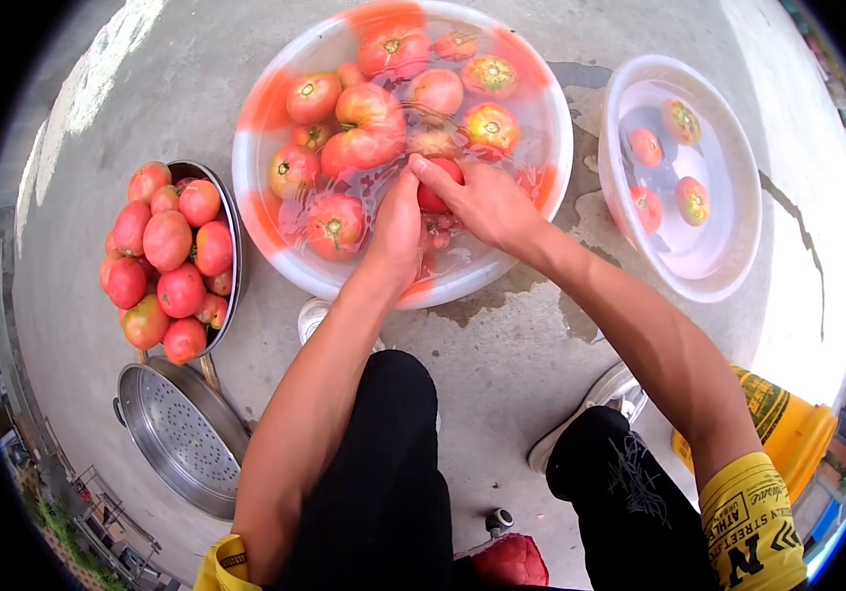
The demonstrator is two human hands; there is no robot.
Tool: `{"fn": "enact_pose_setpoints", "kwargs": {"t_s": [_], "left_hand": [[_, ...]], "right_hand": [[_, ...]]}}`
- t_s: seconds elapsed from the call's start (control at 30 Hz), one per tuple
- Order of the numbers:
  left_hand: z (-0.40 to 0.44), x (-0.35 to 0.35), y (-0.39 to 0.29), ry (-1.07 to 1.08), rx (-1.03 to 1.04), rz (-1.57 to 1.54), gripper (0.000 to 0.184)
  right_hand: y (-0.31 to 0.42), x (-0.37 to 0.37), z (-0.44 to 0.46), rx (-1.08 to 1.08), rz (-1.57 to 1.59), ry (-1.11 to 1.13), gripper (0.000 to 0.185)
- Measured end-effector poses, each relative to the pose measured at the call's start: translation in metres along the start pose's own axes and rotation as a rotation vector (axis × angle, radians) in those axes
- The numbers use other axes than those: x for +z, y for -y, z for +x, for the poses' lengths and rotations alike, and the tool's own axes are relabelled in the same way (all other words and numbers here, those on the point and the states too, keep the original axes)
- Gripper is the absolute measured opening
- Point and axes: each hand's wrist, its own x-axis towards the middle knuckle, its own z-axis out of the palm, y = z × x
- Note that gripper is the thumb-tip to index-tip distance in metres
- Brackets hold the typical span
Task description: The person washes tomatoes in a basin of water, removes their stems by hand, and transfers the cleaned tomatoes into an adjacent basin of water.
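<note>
A red tomato (436, 187) is cupped between my two hands at the near side of a large basin of water (253, 177). My left hand (399, 225) presses along the tomato's left side, fingers pointing down and partly hidden. Over its right side my right hand (487, 200) curls, with the thumb on top. Several other tomatoes float or lie in the water around them, among them a large ribbed tomato (369, 128) and a red one (335, 226) left of my left hand. My fingertips are hidden behind the tomato and under the water.
A pot heaped with tomatoes (167, 239) stands at left, above a metal steamer pan with holes (181, 433). To the right, a smaller white basin (750, 212) holds water and several tomatoes. A yellow bucket (797, 433) is beside my right arm; wet patches mark the concrete floor (502, 345).
</note>
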Motion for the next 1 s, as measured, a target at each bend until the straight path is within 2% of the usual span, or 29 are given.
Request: {"fn": "enact_pose_setpoints", "kwargs": {"t_s": [0.07, 0.13, 0.2, 0.27, 0.3, 0.37, 0.47, 0.6, 0.8, 0.87, 1.0], "left_hand": [[0.002, -0.002, 0.003, -0.018, 0.055, 0.009, 0.047], [0.001, 0.000, 0.002, -0.036, 0.109, 0.017, 0.046], [-0.001, 0.001, -0.001, -0.162, 0.046, -0.056, 0.043], [-0.002, -0.002, -0.002, -0.157, 0.026, -0.039, 0.043], [-0.002, -0.004, -0.002, -0.148, 0.005, -0.020, 0.042], [-0.001, -0.005, -0.001, -0.125, -0.031, -0.059, 0.041], [-0.003, -0.003, -0.003, -0.054, -0.064, -0.106, 0.036], [-0.001, -0.008, 0.000, 0.107, -0.067, -0.159, 0.029], [-0.003, -0.006, -0.001, 0.026, -0.022, -0.101, 0.034], [-0.005, -0.009, 0.000, 0.009, -0.017, -0.058, 0.036], [-0.002, -0.012, 0.003, -0.010, -0.050, -0.011, 0.039]], "right_hand": [[0.007, 0.004, -0.002, 0.157, 0.104, -0.157, 0.069], [0.010, 0.007, -0.005, 0.151, 0.045, -0.151, 0.063], [0.007, 0.014, -0.006, 0.144, -0.015, -0.145, 0.057], [-0.006, 0.029, -0.005, -0.234, 0.034, -0.473, 0.052], [-0.004, 0.026, -0.005, -0.235, 0.033, -0.472, 0.052], [-0.001, 0.020, -0.006, -0.181, 0.033, -0.307, 0.051], [0.004, 0.015, -0.008, -0.071, 0.078, -0.250, 0.045], [-0.008, 0.018, 0.002, -0.095, 0.246, -0.266, 0.041], [-0.006, 0.016, -0.002, -0.115, 0.209, -0.208, 0.039], [-0.004, 0.016, -0.004, -0.173, 0.048, -0.177, 0.040], [-0.008, 0.014, 0.001, -0.146, 0.177, -0.104, 0.043]]}}
